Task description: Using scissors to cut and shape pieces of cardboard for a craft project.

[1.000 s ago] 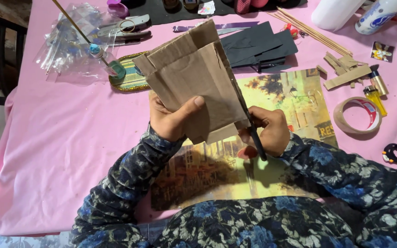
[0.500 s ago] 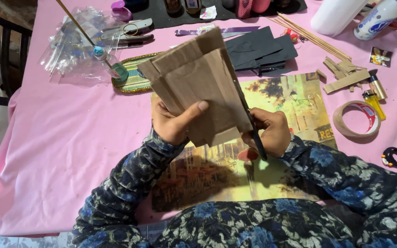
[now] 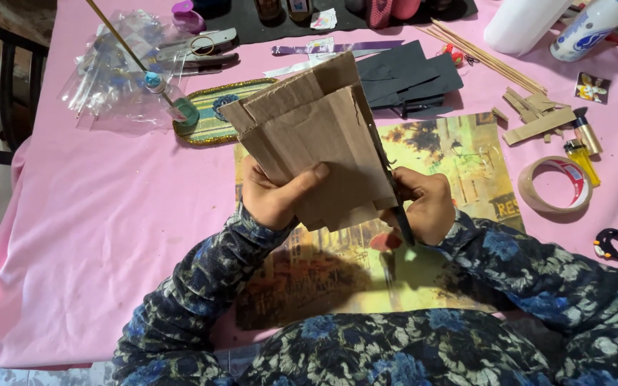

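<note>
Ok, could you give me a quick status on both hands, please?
Left hand grips cardboard piece. Right hand holds scissors at its right edge. Nothing in the way.

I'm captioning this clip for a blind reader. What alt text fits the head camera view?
Two hands cut a brown cardboard piece over a pink table: the left hand grips its lower edge, the right hand works scissors along its side. A picture mat, tape roll and wooden sticks lie around.

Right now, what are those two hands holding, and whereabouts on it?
The left hand grips the cardboard piece by its lower edge, thumb on top. The right hand holds scissors by the handles.
</note>
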